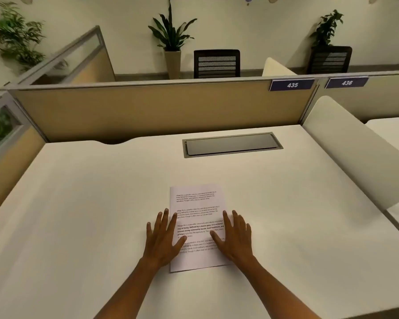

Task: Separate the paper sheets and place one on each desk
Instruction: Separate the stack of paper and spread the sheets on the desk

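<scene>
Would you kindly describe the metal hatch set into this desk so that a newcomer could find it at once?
Start at the white desk below the tan partition carrying sign 435. Near its far edge, right of centre, a long grey cable hatch sits flush in the top, beyond the printed paper sheet. It is the only dark, metal-framed rectangle there.

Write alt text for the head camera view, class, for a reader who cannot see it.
Two open hands, left hand and right hand, lie flat on a printed paper sheet on a white desk before a partition labelled 435.
</scene>
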A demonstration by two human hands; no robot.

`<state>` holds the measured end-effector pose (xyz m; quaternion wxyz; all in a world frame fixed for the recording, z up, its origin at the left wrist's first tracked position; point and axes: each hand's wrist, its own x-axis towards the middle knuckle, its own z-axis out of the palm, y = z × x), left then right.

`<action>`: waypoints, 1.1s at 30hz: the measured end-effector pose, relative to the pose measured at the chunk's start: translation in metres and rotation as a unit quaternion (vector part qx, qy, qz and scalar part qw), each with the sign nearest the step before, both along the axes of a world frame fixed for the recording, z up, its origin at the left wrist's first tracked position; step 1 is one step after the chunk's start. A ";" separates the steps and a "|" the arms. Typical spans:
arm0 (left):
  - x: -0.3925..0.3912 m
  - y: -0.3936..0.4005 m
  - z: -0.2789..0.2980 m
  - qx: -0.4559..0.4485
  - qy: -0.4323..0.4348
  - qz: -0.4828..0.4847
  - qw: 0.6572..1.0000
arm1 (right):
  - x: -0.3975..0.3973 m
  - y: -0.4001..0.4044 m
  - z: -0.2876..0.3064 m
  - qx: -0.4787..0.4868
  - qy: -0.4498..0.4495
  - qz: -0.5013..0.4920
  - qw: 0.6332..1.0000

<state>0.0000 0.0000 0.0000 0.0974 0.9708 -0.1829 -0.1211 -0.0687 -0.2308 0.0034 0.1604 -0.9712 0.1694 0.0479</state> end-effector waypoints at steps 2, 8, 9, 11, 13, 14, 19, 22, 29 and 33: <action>-0.001 0.002 -0.001 -0.004 -0.003 0.004 1.000 | -0.002 0.000 0.000 0.002 0.019 -0.008 1.000; -0.004 0.009 -0.003 0.011 0.026 -0.018 0.999 | 0.000 0.003 0.000 -0.006 0.027 0.000 1.000; -0.004 0.009 -0.004 0.011 0.032 -0.021 0.999 | 0.000 0.003 0.000 -0.006 0.031 0.000 1.000; -0.005 0.008 -0.003 0.017 0.047 -0.029 0.998 | 0.002 0.006 0.001 -0.006 0.038 0.000 0.999; -0.005 0.008 -0.002 0.019 0.058 -0.034 0.998 | 0.003 0.008 0.000 0.007 0.042 -0.006 0.999; -0.004 0.007 -0.002 0.018 0.062 -0.035 0.997 | 0.005 0.008 0.000 0.015 0.041 -0.011 0.999; -0.003 0.008 -0.001 0.016 0.071 -0.038 0.997 | 0.011 0.007 0.002 0.089 0.031 -0.055 0.994; -0.003 0.009 -0.002 0.013 0.072 -0.039 0.997 | 0.015 0.006 0.004 0.142 0.015 -0.091 0.986; -0.003 0.010 -0.003 0.007 0.074 -0.035 0.997 | 0.023 -0.004 0.012 0.262 -0.050 -0.182 0.947; -0.002 0.010 -0.005 0.006 0.073 -0.034 0.997 | 0.024 -0.006 0.016 0.332 -0.070 -0.219 0.915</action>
